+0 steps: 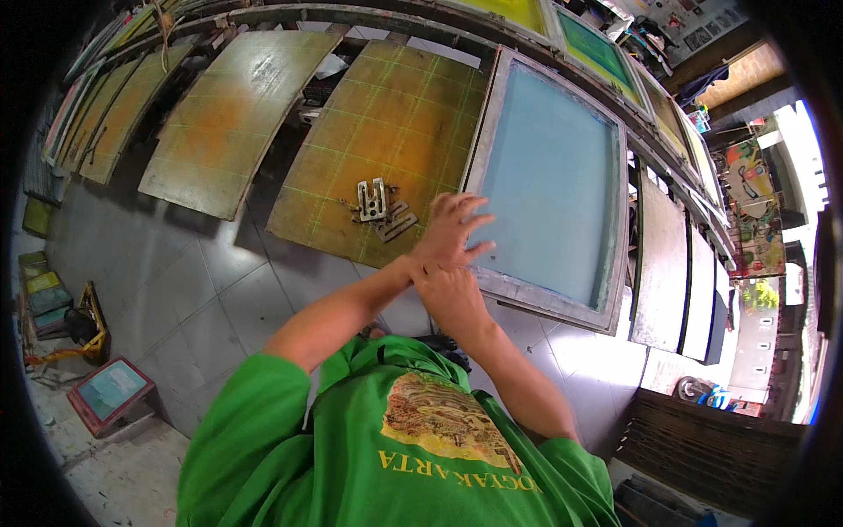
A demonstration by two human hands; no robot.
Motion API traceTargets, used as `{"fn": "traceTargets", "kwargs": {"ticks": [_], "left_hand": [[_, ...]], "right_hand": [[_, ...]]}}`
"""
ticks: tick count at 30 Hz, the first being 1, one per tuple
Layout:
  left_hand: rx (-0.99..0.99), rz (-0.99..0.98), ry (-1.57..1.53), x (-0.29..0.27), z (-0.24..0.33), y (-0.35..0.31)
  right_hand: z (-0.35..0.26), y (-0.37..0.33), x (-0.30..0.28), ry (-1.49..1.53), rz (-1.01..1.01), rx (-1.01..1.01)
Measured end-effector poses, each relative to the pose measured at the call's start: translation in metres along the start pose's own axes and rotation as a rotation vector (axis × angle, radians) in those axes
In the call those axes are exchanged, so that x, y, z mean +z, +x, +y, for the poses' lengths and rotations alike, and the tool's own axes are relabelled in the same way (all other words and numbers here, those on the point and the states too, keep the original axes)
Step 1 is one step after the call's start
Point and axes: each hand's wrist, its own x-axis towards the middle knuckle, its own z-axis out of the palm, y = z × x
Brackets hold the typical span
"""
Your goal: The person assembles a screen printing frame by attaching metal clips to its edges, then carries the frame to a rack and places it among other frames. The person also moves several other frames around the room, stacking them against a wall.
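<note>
Our left hand (455, 230) spreads its fingers apart over the near left corner of the blue screen (551, 180). Our right hand (451, 297) touches our left wrist (409, 267); we cannot tell whether it clasps it. Left of the screen, metal brackets (372, 202) lie on a brown board (386, 110); beyond it sits a green screen (597, 54).

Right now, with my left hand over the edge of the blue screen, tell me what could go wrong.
First, the left hand has its fingers spread at the edge of the blue screen, so a fingertip might smudge or press the mesh. Second, the metal brackets lie beside that hand, near the close edge of the stained board; a leftward sweep could knock one onto the tiled floor. The right hand, at the left wrist, might not catch it.
</note>
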Motion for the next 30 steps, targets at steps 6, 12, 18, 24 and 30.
{"fn": "traceTargets", "kwargs": {"ticks": [6, 12, 18, 24, 30], "left_hand": [[-0.702, 0.457, -0.424, -0.07, -0.006, -0.042], [-1.062, -0.195, -0.759, -0.073, 0.057, -0.122], [-1.196, -0.308, -0.768, -0.034, 0.064, -0.107], [-1.082, -0.225, -0.759, -0.023, 0.06, -0.116], [-0.921, -0.348, -0.638, -0.029, 0.062, -0.113]], "right_hand": [[-0.021, -0.047, 0.011, 0.492, 0.3, -0.004], [-0.046, -0.112, 0.046, 0.942, 0.16, 0.835], [-0.023, -0.119, 0.098, 0.75, 0.222, 0.917], [-0.021, -0.114, 0.1, 1.333, 0.046, 1.145], [-0.015, -0.104, 0.081, 1.386, -0.019, 1.144]]}}
